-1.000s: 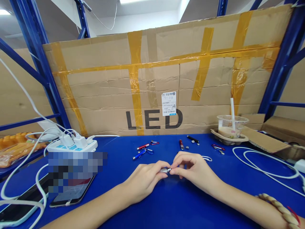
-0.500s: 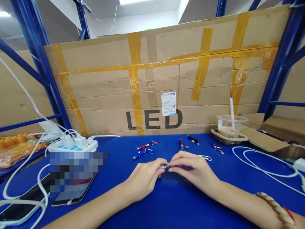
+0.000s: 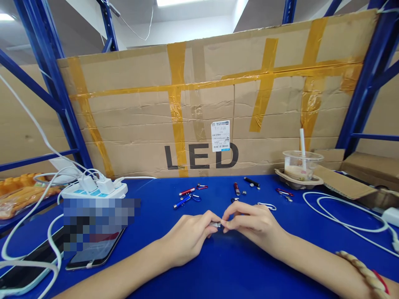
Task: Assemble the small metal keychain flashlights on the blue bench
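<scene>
Between the thumb and fingers of my left hand [image 3: 191,236] lies a small silver metal tube [image 3: 215,224], mostly covered by the fingers. My right hand [image 3: 251,222] has its thumb and fingertips pinched together right at the tube's right end. Whether a tiny part sits in that pinch is hidden. Beyond the hands lie a red pen-like flashlight [image 3: 187,192] and a blue one [image 3: 182,202] with a blue clip. Farther right are a short dark red tube [image 3: 237,189], a black tube [image 3: 251,181] and a silver carabiner clip [image 3: 267,206].
A plastic cup with a straw [image 3: 302,166] stands in a pulp tray at the back right. White cable [image 3: 336,220] loops on the right. At left are a power strip [image 3: 116,192] and phones [image 3: 99,249]. Taped cardboard [image 3: 140,124] walls off the back.
My right fingertips have closed in a tighter pinch at the tube's end and shifted slightly right and down. My left hand keeps its hold, nearly still.
</scene>
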`<state>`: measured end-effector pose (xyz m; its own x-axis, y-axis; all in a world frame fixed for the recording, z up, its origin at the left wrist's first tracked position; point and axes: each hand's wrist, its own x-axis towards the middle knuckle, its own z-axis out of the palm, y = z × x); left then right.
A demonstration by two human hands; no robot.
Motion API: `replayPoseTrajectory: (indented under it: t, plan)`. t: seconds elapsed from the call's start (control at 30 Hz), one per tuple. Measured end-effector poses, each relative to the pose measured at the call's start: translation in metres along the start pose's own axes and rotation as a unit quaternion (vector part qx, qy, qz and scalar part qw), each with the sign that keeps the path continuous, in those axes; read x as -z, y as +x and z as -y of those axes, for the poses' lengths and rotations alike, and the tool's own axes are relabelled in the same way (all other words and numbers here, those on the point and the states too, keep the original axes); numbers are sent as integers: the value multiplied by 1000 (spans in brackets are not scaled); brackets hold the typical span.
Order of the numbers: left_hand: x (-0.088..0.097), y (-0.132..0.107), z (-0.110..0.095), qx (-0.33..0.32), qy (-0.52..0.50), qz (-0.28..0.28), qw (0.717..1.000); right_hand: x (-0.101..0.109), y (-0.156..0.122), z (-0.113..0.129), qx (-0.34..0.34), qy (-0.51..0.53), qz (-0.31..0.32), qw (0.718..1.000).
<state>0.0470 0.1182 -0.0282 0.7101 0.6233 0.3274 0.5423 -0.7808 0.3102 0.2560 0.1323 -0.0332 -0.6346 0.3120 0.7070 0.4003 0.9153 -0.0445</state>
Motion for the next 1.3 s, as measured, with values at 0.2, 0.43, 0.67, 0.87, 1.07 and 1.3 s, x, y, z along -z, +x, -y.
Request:
replayPoseTrajectory:
  t: [0.2,0.43,0.67,0.87,1.07,1.3]
  plan:
    - [-3,-2,0,-43,-4,-17,999,-5,-2,3,-16,23,-25,999]
    - [-5,-3,3,-84,15,-43,995,-10,-4,6,-67,87,-29,994]
    - [-9,-2,5,-123,45,-96,987,-12,1,17,-198,148,-33,968]
    - [-7,-1,4,-101,22,-89,991,-14,8,20,-347,295,6,891]
    - [-5,0,3,41,-48,-50,997,-16,9,11,-367,333,10,868]
    - [-8,4,7,16,27,-66,997,-16,9,7,-364,333,0,870]
